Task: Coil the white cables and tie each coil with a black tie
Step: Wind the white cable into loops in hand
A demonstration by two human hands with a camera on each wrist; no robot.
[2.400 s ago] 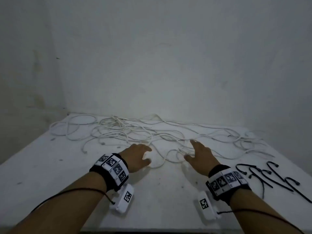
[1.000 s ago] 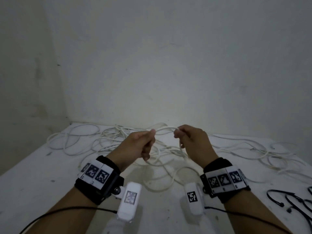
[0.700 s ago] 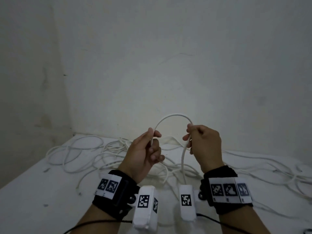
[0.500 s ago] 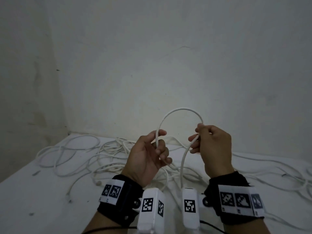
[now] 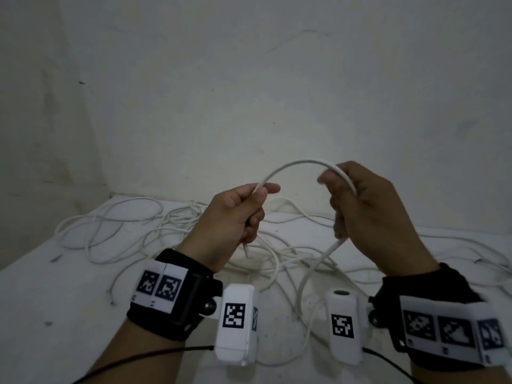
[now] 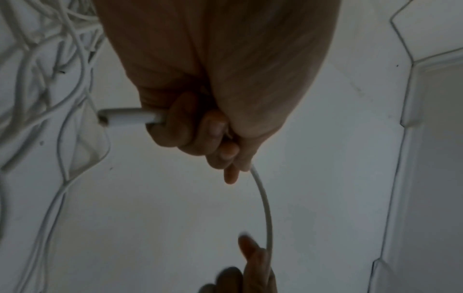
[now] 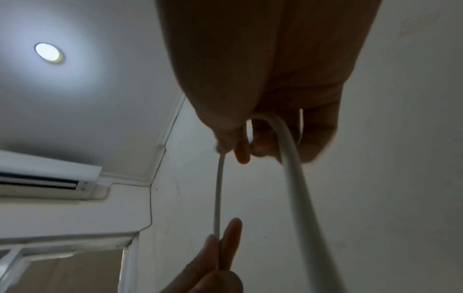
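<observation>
Up above the table, both hands hold one white cable, which arches between them. At nine o'clock of the arch, the left hand has its fingers curled round the cable, whose short end pokes out below the fist. At three o'clock, the right hand grips the cable, which trails down to the tangle of white cables lying at twelve o'clock on the table.

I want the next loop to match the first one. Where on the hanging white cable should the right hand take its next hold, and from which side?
Probably on the slack run of the white cable just below the right hand, from the right side. That stretch hangs free above the tangled pile, while the left hand pins the short end.
</observation>
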